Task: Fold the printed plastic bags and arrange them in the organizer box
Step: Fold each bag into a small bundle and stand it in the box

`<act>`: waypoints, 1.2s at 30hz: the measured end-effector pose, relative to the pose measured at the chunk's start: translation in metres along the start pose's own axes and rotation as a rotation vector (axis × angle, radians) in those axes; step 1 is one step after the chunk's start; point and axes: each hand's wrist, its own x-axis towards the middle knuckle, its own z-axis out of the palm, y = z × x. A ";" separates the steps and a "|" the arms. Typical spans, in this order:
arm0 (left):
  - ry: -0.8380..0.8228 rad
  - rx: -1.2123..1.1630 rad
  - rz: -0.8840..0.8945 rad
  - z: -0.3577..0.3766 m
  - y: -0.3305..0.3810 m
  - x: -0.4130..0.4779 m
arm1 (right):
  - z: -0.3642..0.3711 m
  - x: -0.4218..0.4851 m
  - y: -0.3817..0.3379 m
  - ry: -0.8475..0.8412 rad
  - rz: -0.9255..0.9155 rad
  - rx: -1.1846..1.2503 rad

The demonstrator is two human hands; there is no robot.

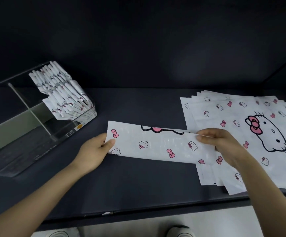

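A white plastic bag (157, 144) printed with cat faces and pink bows lies folded into a long strip at the middle of the dark table. My left hand (94, 151) pinches its left end. My right hand (219, 141) pinches the folded upper edge at its right end. A fanned stack of flat printed bags (251, 127) lies at the right, partly under the strip's right end. At the left stands a clear organizer box (15, 144) with dividers; its back right compartment holds several folded bags (65, 94) standing on edge.
The dark table (138, 185) ends at a front edge near the bottom, with pale floor and two shoes (179, 232) below it. A dark wall rises behind. The organizer box's other compartments hold nothing visible.
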 end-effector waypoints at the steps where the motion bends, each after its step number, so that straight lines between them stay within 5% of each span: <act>1: 0.020 0.009 -0.021 0.002 0.001 0.001 | 0.004 0.006 0.007 0.085 0.017 0.065; 6: 0.244 0.129 -0.002 0.012 0.007 0.002 | 0.035 0.030 0.023 0.462 -0.075 -0.166; 14: 0.607 0.561 0.200 0.023 -0.010 -0.006 | 0.042 0.036 0.025 0.500 -0.084 -0.362; 19: 0.350 0.693 0.584 0.044 0.006 0.006 | 0.041 0.038 0.025 0.487 -0.088 -0.365; 22: 0.173 0.744 0.451 0.061 0.009 0.014 | 0.041 0.039 0.024 0.482 -0.087 -0.349; 29: 0.165 0.815 0.367 0.069 0.003 0.017 | 0.048 0.033 0.018 0.541 -0.044 -0.395; 32: 0.157 0.830 0.358 0.070 0.002 0.018 | 0.071 0.022 0.015 0.810 -0.388 -0.963; 36: 0.156 0.823 0.349 0.071 0.002 0.018 | 0.133 0.007 0.032 0.368 -0.730 -1.210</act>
